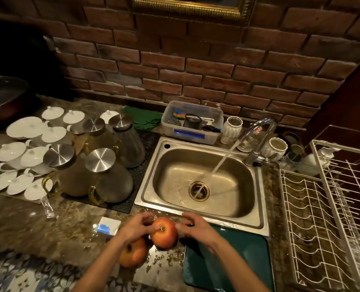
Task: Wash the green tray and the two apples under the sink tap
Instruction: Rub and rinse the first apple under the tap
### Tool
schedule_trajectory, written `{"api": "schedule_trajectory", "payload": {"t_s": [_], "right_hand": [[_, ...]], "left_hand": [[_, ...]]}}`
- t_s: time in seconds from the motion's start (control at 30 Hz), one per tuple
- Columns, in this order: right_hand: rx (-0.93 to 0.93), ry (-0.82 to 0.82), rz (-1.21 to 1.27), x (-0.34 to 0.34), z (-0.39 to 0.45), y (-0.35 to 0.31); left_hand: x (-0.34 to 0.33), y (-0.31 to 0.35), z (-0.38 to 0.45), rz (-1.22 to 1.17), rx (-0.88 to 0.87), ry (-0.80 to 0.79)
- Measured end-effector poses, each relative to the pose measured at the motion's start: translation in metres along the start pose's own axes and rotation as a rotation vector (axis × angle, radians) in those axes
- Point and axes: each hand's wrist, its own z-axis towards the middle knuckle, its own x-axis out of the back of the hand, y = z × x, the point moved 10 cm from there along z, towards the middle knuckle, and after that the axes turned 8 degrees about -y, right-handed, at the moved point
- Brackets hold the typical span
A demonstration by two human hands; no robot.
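Observation:
One red-orange apple (164, 232) is at the counter's front, just below the sink rim, with my left hand (136, 227) touching its left side and my right hand (196, 226) at its right side. A second apple (132, 252) lies on the wet counter below it, partly under my left wrist. The green tray (238, 264) lies flat on the counter to the right, under my right forearm. Water runs from the tap (259, 131) into the steel sink (175, 165), down onto the drain (199, 190).
Glass jugs with steel lids (103, 165) and white lids and dishes (27, 157) crowd the counter's left. A white wire dish rack (326, 207) fills the right. A plastic box (192, 123) and white jars (231, 129) stand behind the sink. A small white-blue box (108, 225) lies left of my hands.

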Motion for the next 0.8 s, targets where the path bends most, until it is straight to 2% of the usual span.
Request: {"api": "schedule_trajectory", "payload": {"t_s": [0.1, 0.2, 0.37, 0.53, 0.67, 0.8], "right_hand": [[-0.078, -0.034, 0.082, -0.022, 0.025, 0.012], [-0.119, -0.021, 0.062, -0.03, 0.039, 0.02], [-0.138, -0.036, 0.07, -0.028, 0.046, 0.02], [-0.142, -0.02, 0.152, -0.018, 0.049, 0.018], [-0.104, 0.021, 0.212, 0.008, 0.047, 0.003], [-0.011, 0.117, 0.318, 0.054, 0.041, -0.02]], "left_hand": [[-0.003, 0.001, 0.009, 0.024, 0.007, -0.06], [-0.005, 0.001, 0.018, -0.007, 0.027, -0.13], [-0.011, -0.009, 0.027, -0.227, 0.147, -0.235], [-0.011, -0.008, 0.038, -0.339, 0.185, -0.242], [-0.01, 0.021, 0.054, -0.385, 0.162, -0.237], [-0.01, 0.077, 0.078, -0.439, 0.088, -0.248]]}}
